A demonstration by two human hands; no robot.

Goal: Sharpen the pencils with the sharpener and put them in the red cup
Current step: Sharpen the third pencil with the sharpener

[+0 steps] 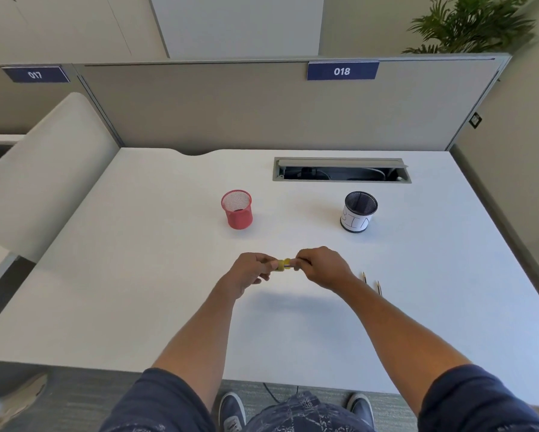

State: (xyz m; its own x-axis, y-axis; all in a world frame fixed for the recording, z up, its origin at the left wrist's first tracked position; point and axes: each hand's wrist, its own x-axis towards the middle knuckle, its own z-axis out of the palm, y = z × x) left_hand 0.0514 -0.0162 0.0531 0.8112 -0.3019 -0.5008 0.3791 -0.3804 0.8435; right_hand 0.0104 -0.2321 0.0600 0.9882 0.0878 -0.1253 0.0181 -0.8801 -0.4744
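Head view, hands: the left hand (249, 271) and the right hand (319, 266) met above the white desk (137, 291), both raised clear of its surface, knuckles nearly touching.
Left hand: its fingertips were curled round the yellow sharpener (283, 264), pinching it so that its opening faced the other hand.
Right hand: its fingers were closed near the sharpener's mouth, presumably on a pencil being turned in it; the pencil itself was hidden inside the fist, so I cannot tell for certain what it held.
Why held so: one hand steadying the sharpener while the other feeds and twists is the usual way to cut a point, and working in mid-air in front of the body gives both wrists room to rotate.
Waiting pencils: two pencils (371, 283) lay side by side on the desk just right of the right forearm, near enough to be picked up by that hand without reaching across.
Red cup: the red cup (237, 210) stood upright beyond the hands, slightly left of them and apart from both; whether it held anything was not clear through the mesh.
Black cup: a black mesh cup (359, 212) with a white paper label stood beyond and to the right.
Progress, as a judgement: sharpening looked under way, with two pencils not yet done.
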